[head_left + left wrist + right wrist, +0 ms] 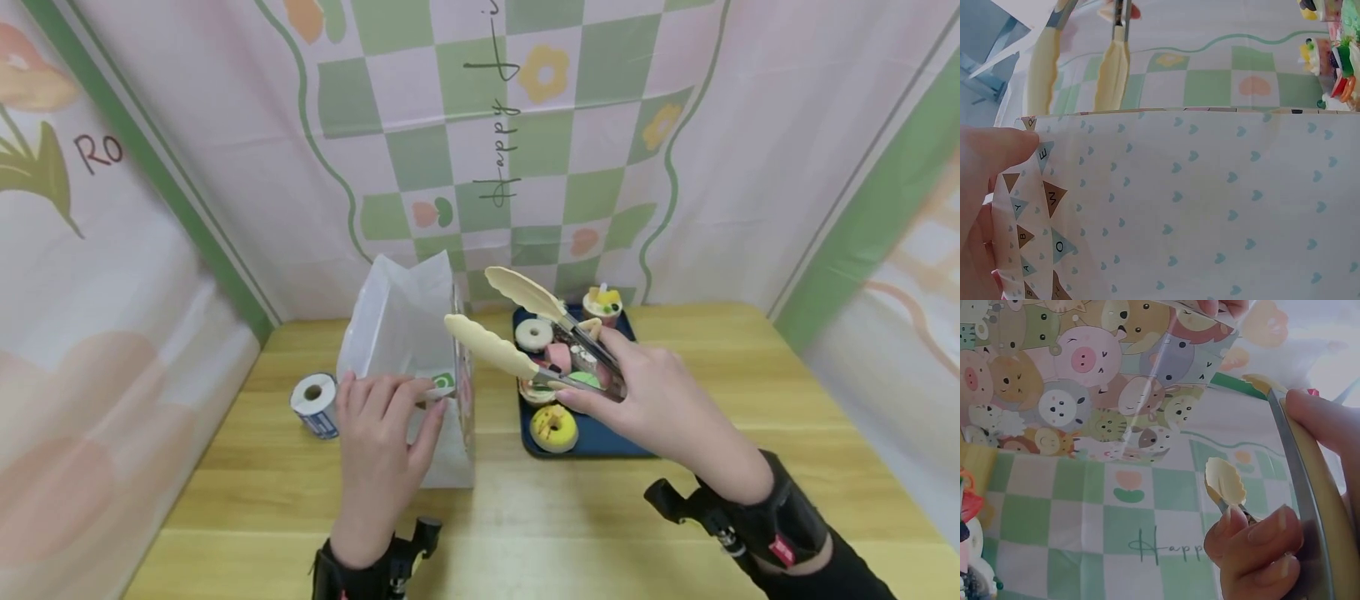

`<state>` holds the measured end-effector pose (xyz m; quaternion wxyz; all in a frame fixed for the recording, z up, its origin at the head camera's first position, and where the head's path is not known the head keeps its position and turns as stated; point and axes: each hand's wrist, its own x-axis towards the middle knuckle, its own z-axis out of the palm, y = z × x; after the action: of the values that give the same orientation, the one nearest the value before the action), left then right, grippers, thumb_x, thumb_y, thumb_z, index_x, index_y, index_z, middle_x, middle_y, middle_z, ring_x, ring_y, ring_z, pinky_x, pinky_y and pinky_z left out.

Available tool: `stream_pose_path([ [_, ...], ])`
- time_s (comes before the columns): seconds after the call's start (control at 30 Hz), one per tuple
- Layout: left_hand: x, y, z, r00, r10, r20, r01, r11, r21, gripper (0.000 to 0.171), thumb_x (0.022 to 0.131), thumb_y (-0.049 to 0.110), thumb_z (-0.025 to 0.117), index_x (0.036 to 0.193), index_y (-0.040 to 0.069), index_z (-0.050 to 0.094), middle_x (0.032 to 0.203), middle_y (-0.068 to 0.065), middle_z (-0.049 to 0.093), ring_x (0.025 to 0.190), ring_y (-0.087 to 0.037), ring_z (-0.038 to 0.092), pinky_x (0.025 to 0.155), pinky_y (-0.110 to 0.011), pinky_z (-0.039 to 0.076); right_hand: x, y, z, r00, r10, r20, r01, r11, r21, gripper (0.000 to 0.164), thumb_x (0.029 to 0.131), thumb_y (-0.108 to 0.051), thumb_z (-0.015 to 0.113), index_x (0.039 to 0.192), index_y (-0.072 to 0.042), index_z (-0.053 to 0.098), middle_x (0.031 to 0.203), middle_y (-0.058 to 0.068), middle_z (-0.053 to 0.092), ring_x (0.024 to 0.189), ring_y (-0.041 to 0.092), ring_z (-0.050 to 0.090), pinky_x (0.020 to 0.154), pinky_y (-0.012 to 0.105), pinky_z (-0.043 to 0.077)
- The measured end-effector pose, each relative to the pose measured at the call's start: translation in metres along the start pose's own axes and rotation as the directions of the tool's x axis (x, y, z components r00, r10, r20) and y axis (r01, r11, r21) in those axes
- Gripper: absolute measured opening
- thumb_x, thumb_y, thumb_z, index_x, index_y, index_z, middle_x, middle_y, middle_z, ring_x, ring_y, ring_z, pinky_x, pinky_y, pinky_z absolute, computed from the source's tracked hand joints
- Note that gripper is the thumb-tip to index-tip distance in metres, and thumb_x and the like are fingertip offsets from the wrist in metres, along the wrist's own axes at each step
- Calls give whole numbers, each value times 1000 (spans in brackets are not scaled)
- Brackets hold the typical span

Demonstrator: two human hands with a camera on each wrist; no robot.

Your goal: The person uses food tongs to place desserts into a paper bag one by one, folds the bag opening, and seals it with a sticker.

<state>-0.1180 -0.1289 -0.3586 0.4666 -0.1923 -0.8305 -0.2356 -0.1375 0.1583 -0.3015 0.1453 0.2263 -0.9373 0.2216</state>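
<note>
The right hand (660,392) grips cream-tipped tongs (491,346), arms spread above the worktop (555,517). The left hand (382,442) pinches the rim of a paper bag (450,454) toward the left edge; pastries (567,431) fill a tray (603,440) by the back edge.

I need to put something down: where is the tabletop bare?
The pale wooden tabletop is bare right of the dark blue rectangular tray, in front of it, and in a narrow strip between it and the patterned white paper bag, below cream-headed metal tongs. Crowded: the tray, holding colourful doughnuts and cakes, and the bag's left, where a blue-and-white paper roll stands.
</note>
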Motion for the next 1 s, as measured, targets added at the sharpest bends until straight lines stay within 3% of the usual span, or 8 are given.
stream_pose_path([
  [0.13,0,0,0,1000,-1,-1,1,1000,-3,21,85,29,67,94,10,68,90,-6,65,91,-28,55,103,-63,28,-5,7,5,1000,16,-11,-17,999,-33,43,82,-53,71,90,-17,47,61,-7,42,49,5,36,51,22,30],
  [0.3,0,-1,1,1000,-5,2,5,1000,-8,22,86,29,67,96,10,69,91,-6,66,91,-28,54,103,-63,28,-11,14,10,999,47,-9,-47,998,-36,47,81,-54,72,103,-19,49,63,-4,43,52,8,36,51,23,29],
  [0.53,0,-1,1,1000,-6,6,6,1000,-10,22,86,29,67,96,10,69,90,-7,66,90,-28,54,103,-63,29,-22,25,16,993,116,10,-116,993,-15,41,81,-53,72,87,-19,50,67,-6,48,52,7,39,53,22,30],
  [0.83,0,-1,2,1000,-11,11,11,1000,-19,22,86,29,67,96,10,69,91,-7,66,92,-28,54,103,-63,28,-37,41,25,982,175,64,-175,985,-4,43,82,-54,71,92,-17,51,70,-4,51,54,7,39,52,22,30],
  [1.0,0,-2,3,1000,-10,4,10,1000,-16,22,87,30,66,95,10,68,90,-7,66,92,-29,54,104,-64,28,-45,52,31,990,127,65,-125,992,-29,48,77,-55,75,95,-19,51,69,-6,48,54,5,38,52,21,30],
])
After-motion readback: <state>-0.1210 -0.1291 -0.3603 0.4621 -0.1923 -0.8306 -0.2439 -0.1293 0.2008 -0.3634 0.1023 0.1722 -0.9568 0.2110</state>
